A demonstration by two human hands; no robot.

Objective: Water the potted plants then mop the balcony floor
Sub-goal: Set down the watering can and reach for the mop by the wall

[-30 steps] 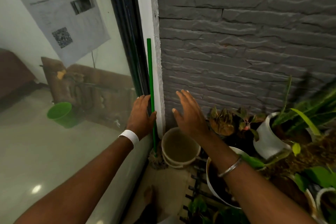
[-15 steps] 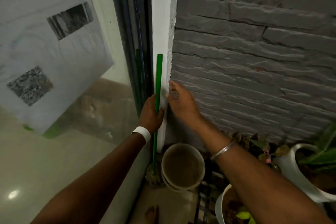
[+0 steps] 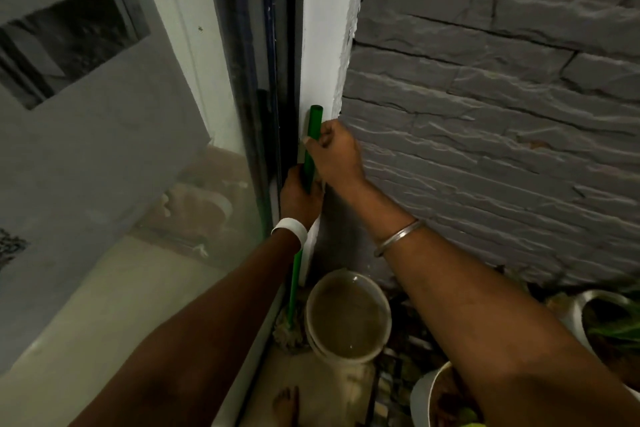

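Observation:
A mop with a green handle [image 3: 314,125] stands upright in the corner against the white door frame [image 3: 323,45]. Its stringy head [image 3: 289,334] rests on the floor beside a pale bucket [image 3: 348,317] holding murky water. My left hand [image 3: 299,196] grips the handle lower down. My right hand [image 3: 332,156] grips it just above, near the top end. White potted plants [image 3: 595,319] sit at the lower right, partly cut off by my right arm.
A grey stone wall [image 3: 485,114] fills the right side. A glass door [image 3: 138,184] with a paper sheet stuck on it fills the left. A bare foot [image 3: 285,404] stands on the narrow floor strip. A black plant rack [image 3: 388,388] lies beside the bucket.
My right hand has moved from open near the wall onto the mop handle and closed round it above my left hand. The view has come closer to the corner.

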